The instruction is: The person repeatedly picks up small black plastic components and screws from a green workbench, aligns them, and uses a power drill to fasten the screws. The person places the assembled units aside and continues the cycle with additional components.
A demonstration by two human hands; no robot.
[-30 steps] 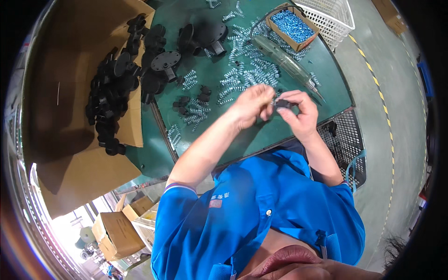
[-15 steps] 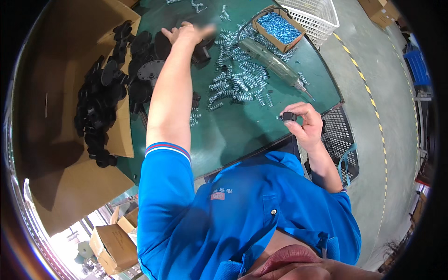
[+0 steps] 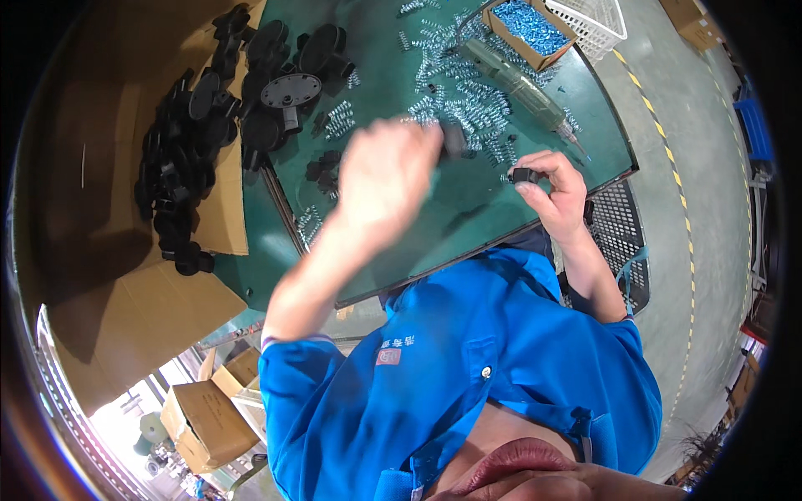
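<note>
My left hand point(image 3: 391, 167), smeared by motion, is over the middle of the green table point(image 3: 493, 204). At its fingertips is a blurred black plastic part point(image 3: 454, 140), mostly hidden behind the hand. Near the table's front right edge, my right hand point(image 3: 558, 190) pinches a small black plastic block point(image 3: 525, 175) between thumb and fingers. A short coil spring point(image 3: 505, 178) sticks out of the block's left end. Many loose metal springs point(image 3: 480, 108) lie in a pile between and beyond the hands. Small black pieces point(image 3: 322, 169) lie left of my left hand.
Black round-plated parts point(image 3: 291, 90) crowd the table's left side and a big cardboard box point(image 3: 225, 196). A green electric screwdriver point(image 3: 522, 90) lies right of the springs. Beyond it stand a carton of blue screws point(image 3: 545, 61) and a white basket point(image 3: 595, 33). A black crate point(image 3: 622, 242) stands right.
My left hand has come back from the far left of the table toward me and to the right, carrying a black plastic part. My right hand still grips the block with the spring.
</note>
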